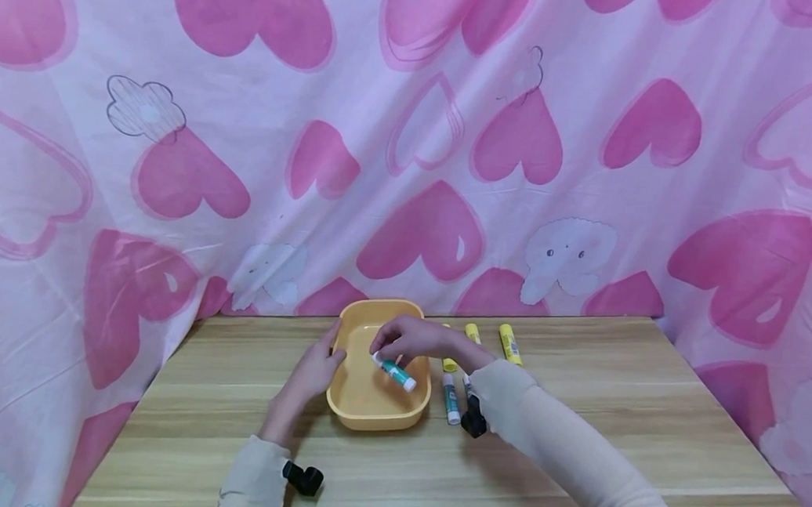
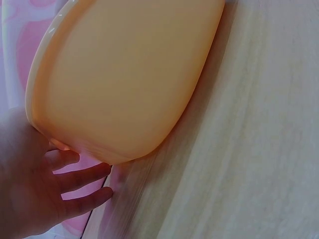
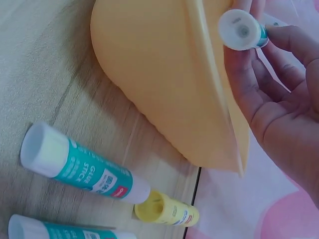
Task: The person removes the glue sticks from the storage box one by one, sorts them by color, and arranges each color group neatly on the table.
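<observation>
A yellow-orange plastic basin [image 1: 376, 422] stands on the table. My left hand [image 1: 316, 363] holds its left side, thumb over the rim and fingers along the outer wall; in the left wrist view these fingers [image 2: 87, 201] spread beneath the basin wall [image 2: 124, 79]. Above the basin's inside, my right hand [image 1: 414, 339] pinches a green-and-white glue stick [image 1: 394, 373] between thumb and fingers. The right wrist view shows this glue stick's white end [image 3: 239, 31] facing the camera.
Right of the basin lie a green-and-white glue stick [image 1: 451, 400] and another [image 1: 467, 385], partly hidden by the right arm. Behind them are yellow glue sticks, one [image 1: 510, 344] farthest right, one [image 1: 473, 333] and one [image 1: 449, 363] beside the basin. A pink heart-print curtain [image 1: 422, 231] hangs behind the table.
</observation>
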